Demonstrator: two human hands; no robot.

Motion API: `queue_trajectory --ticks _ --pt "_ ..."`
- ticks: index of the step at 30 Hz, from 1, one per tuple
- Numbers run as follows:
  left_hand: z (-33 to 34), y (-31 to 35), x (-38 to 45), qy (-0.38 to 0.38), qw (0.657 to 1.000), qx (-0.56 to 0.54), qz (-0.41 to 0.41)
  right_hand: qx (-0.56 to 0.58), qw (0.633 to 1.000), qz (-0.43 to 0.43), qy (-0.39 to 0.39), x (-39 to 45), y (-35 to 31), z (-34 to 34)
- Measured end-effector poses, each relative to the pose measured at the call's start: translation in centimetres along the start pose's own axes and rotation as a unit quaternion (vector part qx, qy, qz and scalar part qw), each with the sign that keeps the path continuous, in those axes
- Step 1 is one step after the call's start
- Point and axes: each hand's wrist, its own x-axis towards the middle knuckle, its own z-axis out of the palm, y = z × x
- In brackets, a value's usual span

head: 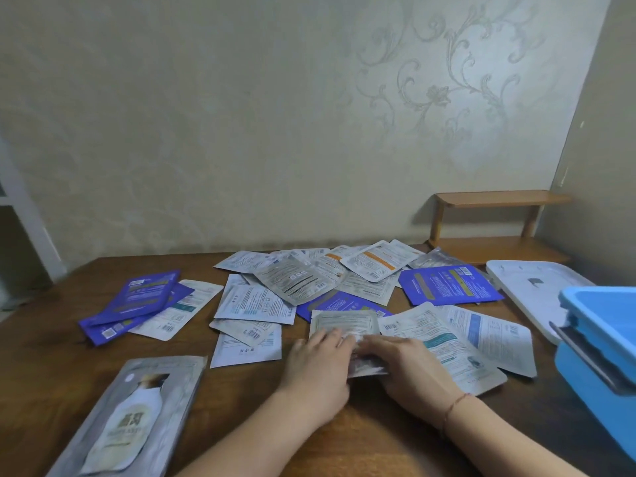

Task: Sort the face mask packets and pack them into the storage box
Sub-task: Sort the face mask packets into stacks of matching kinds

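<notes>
I have both hands on a silvery grey packet [344, 326] at the near middle of the table [241, 401], and I judge I am squaring it up with others of its kind before stacking them. My left hand [318, 363] lies over its near edge with the fingers fairly straight, pressing rather than gripping; my right hand [401, 364] has its fingers curled round the near edge of that packet, though the blur keeps me from saying how firmly. The rest of the face mask packets [309, 284] are spread loose across the table, mostly printed back up, so sorting looks barely begun. A few purple packets [137, 301] already overlap at the left, which reads as a first pile. A grey stack [134, 418] sits at my near left, face up, with a white bottle picture and large characters too blurred for me to read. The blue storage box [605, 346] stands open at the right edge, its white lid [537, 290] lying flat just behind it, within easy reach for packing. Barcodes and fine print show on the backs, but no brand is legible.
</notes>
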Motion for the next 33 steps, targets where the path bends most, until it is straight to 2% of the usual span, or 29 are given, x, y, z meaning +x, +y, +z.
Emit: queue_trajectory --ticks 2,4,6,8,10,12,13,14,16,18,22,25,30,33 --pt "0.0 -0.1 -0.4 0.022 1.000 0.017 0.002 -0.003 0.999 -0.009 0.032 -0.1 0.3 0.3" --pt "-0.3 -0.7 -1.2 0.043 0.999 0.008 0.009 -0.008 0.996 0.035 0.085 0.0 1.1 0.3" --pt "-1.1 -1.7 -2.3 0.073 0.993 -0.094 -0.007 0.058 0.981 0.134 0.130 0.3 1.9 0.0" --pt "-3.0 -2.4 -4.0 0.117 0.952 -0.280 -0.022 0.233 0.936 0.214 0.157 0.8 1.5 -0.6" --pt "-4.7 -2.6 -5.8 0.135 0.863 -0.483 -0.062 0.449 0.859 0.211 0.131 1.2 0.3 -1.4" --pt "-5.3 -2.9 -7.1 0.099 0.736 -0.659 -0.119 0.619 0.766 0.166 0.040 1.8 -1.6 -1.7" --pt "-5.0 -3.3 -7.6 0.073 0.670 -0.726 -0.134 0.658 0.738 0.149 0.005 2.1 -2.7 -1.6" --pt "-4.8 -3.9 -8.0 0.055 0.636 -0.754 -0.153 0.669 0.730 0.141 -0.014 2.5 -3.7 -1.4" --pt "-4.9 -5.2 -8.8 0.063 0.639 -0.746 -0.174 0.646 0.748 0.153 -0.008 3.4 -4.9 -0.8" --pt "-5.3 -6.6 -9.5 0.111 0.641 -0.736 -0.188 0.619 0.768 0.163 -0.010 4.1 -5.6 -0.2" --pt "-7.3 -10.1 -12.5 0.234 0.740 -0.613 -0.147 0.604 0.773 0.190 -0.050 6.0 -7.6 -0.1" --pt "-7.7 -12.8 -15.7 0.244 0.780 -0.557 -0.145 0.577 0.784 0.208 -0.095 9.2 -11.1 0.1" --pt "-5.2 -17.3 -20.5 0.266 0.800 -0.485 -0.231 0.417 0.887 0.147 -0.133 13.9 -18.1 3.8" --pt "-3.7 -18.8 -22.3 0.264 0.826 -0.425 -0.258 0.330 0.927 0.120 -0.133 14.7 -19.9 7.0"
